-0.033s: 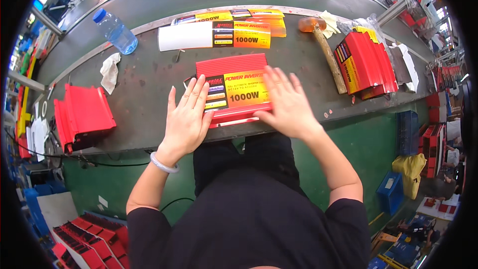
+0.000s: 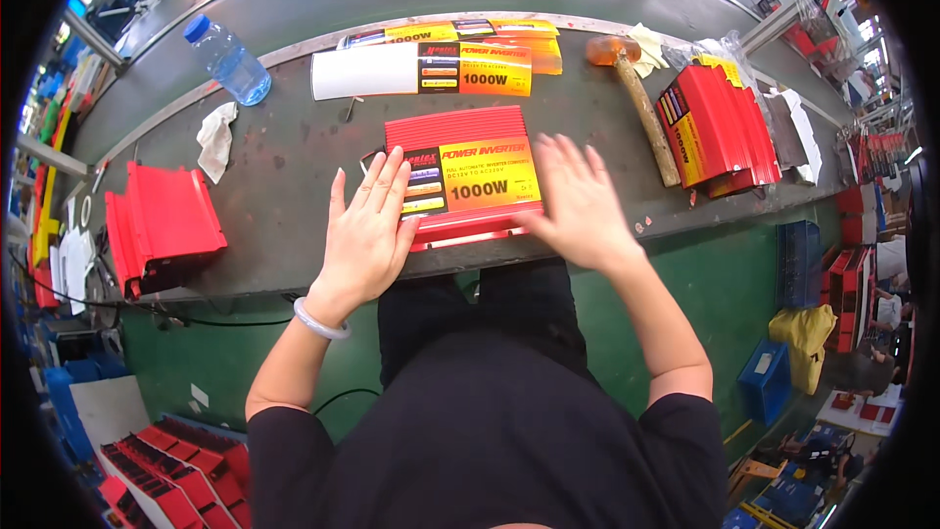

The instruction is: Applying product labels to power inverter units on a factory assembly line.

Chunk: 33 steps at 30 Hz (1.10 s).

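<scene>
A red ribbed power inverter housing (image 2: 455, 124) lies in front of me on the bench, with a glossy yellow, orange and black label (image 2: 490, 174) across its top. My left hand (image 2: 364, 235) rests flat over the left end of the label, fingers stretched out. At the housing's right end is my right hand (image 2: 585, 208), its fingers extended and slightly smeared by motion; whether it touches the edge I cannot tell. Neither hand grips anything. Behind the housing lies a sheet of similar labels with a white backing part (image 2: 364, 72), and more label sheets (image 2: 529, 31) lie beyond it.
On the right are a wooden-handled mallet (image 2: 646, 118) and red housings (image 2: 720, 127) with a label. Another red housing (image 2: 166, 225), a crumpled white cloth (image 2: 216, 142) and a water bottle (image 2: 230, 64) stand left. The dark bench (image 2: 294, 196) ends before my waist.
My right hand has slid rightward from over the label's right part to the housing's right end, uncovering more of the label. My left hand has stayed in place.
</scene>
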Motion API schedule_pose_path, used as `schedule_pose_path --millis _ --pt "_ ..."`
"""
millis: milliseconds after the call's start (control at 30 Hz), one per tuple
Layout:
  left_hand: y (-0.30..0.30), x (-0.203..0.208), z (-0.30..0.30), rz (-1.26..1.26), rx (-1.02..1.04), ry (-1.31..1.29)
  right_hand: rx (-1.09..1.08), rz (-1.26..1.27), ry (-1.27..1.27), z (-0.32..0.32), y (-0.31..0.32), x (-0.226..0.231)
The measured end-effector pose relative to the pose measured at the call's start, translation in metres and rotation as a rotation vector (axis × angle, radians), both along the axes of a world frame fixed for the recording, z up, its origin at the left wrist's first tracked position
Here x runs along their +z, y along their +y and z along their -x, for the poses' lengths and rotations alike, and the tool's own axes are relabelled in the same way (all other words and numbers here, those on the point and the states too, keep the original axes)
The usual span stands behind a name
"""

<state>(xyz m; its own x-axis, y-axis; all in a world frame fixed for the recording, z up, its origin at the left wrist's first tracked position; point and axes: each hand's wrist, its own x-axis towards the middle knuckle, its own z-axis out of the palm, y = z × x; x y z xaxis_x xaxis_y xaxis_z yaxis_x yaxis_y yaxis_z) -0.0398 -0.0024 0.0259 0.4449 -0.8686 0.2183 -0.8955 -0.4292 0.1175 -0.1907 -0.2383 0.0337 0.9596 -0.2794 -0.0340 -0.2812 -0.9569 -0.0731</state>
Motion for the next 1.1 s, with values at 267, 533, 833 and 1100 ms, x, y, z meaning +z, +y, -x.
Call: schedule_pose_path --millis 267,533,833,1100 --pt "-0.011 0.0 0.009 0.052 0.083 -0.03 0.238 -0.189 -0.343 -0.006 0.055 -0.006" --pt "-0.01 -0.006 0.014 0.066 0.119 -0.102 0.149 -0.098 -0.269 -0.001 0.046 -0.021" --pt "-0.063 0.0 0.048 0.118 -0.044 0.042 0.133 -0.225 -0.488 0.022 0.032 -0.029" --pt "-0.048 -0.007 0.035 0.083 0.05 0.001 0.154 -0.183 -0.4 0.021 0.031 -0.027"
